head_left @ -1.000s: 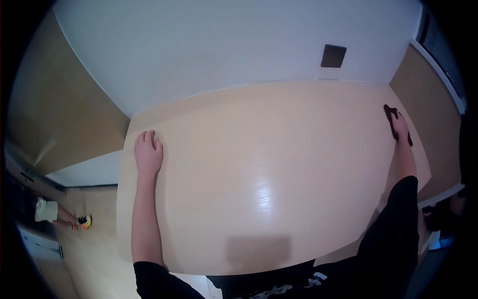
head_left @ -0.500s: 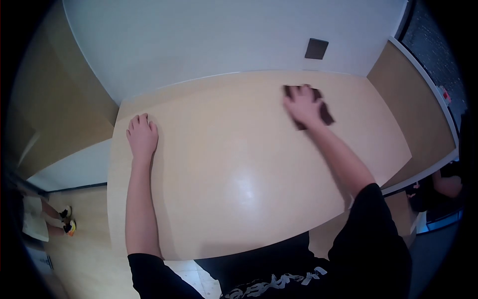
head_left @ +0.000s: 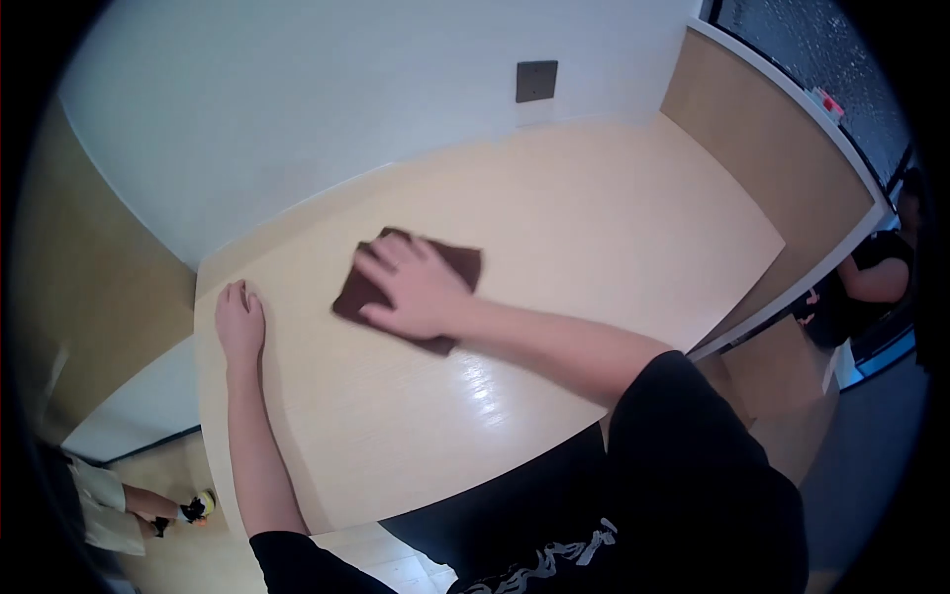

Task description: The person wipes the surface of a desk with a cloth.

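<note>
Fingers spread, my right hand (head_left: 421,290) presses a dark brown cloth (head_left: 460,262) flat against the light wood tabletop (head_left: 554,218), left of its middle. The cloth's edges stick out around my palm and fingers. Near the left edge of the same top, my left hand (head_left: 240,322) rests palm down with its fingers slightly bent and nothing seen in it. What lies beneath its palm is hidden.
A white wall (head_left: 327,109) with a dark square plate (head_left: 536,81) stands behind the tabletop. A wood side panel (head_left: 762,129) borders the right end. One person's legs (head_left: 148,500) show at lower left; another person (head_left: 876,272) is at far right.
My right hand has swept the cloth from the far right part of the tabletop leftward and nearer to me. My left hand stays by the left edge. The camera view has turned.
</note>
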### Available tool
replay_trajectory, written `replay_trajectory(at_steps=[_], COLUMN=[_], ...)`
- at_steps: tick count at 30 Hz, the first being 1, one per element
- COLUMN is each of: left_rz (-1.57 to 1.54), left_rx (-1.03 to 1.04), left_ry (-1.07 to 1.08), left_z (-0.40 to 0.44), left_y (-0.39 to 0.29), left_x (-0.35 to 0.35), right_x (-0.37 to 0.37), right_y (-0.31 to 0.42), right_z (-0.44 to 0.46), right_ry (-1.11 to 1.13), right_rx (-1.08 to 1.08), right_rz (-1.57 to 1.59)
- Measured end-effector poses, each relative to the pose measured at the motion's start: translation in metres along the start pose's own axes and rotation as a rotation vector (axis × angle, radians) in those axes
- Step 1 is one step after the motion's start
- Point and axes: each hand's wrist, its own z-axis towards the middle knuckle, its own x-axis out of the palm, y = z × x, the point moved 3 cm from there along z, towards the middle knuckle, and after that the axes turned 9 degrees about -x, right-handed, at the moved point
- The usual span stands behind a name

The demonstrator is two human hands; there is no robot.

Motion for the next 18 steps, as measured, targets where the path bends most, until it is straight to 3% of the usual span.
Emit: replay_trajectory(at_steps=[4, 6, 8, 10, 14, 18], left_rz=[-0.058, -0.044, -0.033, -0.026, -0.068, -0.057], left_rx=[0.01, 0.027, 0.036, 0.051, -0.006, -0.006], left_ry=[0.005, -0.003, -0.007, -0.01, 0.035, 0.01], left_z=[0.0, -0.002, -0.005, -0.006, -0.012, -0.019], left_y=[0.007, 0.008, 0.01, 0.008, 0.006, -0.002], left_x=[0.005, 0.005, 0.004, 0.003, 0.003, -0.005], right_x=[-0.067, -0.1, -0.142, -0.175, -0.236, -0.266], right_y=[-0.104, -0.164, -0.208, -0.263, -0.339, -0.385], right_z=[-0.045, -0.087, -0.127, -0.178, -0.254, -0.283], right_ry=[0.01, -0.095, 0.052, 0.003, 0.06, 0.019], right_rx=[0.17, 0.222, 0.517, 0.606, 0.758, 0.759], right_rz=[-0.219, -0.365, -0.419, -0.571, -0.562, -0.48])
